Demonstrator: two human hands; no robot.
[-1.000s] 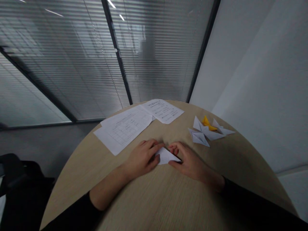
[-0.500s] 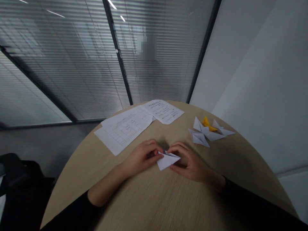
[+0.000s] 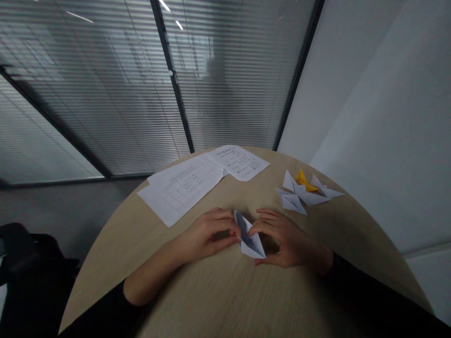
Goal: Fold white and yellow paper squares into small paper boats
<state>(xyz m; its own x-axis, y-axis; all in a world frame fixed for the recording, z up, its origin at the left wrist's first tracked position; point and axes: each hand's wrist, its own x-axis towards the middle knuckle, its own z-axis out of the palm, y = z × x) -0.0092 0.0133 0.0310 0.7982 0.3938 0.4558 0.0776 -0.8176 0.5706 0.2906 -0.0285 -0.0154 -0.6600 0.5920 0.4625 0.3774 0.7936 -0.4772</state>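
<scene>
A folded white paper piece [image 3: 250,237] stands between my hands on the round wooden table [image 3: 218,293], opened into a narrow boat-like shape with a shaded inner fold. My left hand [image 3: 207,232] pinches its left end between the fingertips and thumb. My right hand [image 3: 285,239] cups its right side, with the fingertips against the paper. Beyond my right hand lies a pile of white origami pieces [image 3: 303,195], with a yellow folded piece [image 3: 305,182] among them.
Printed sheets with a table grid [image 3: 183,190] and lines of text [image 3: 239,162] lie at the far left of the table. A glass partition with blinds [image 3: 105,94] stands behind, a white wall [image 3: 369,117] rises right, and a dark chair [image 3: 31,272] sits lower left.
The paper has gone from a flat triangle to an opened boat-like shape, now turned lengthwise toward me. My hands have spread a little around it.
</scene>
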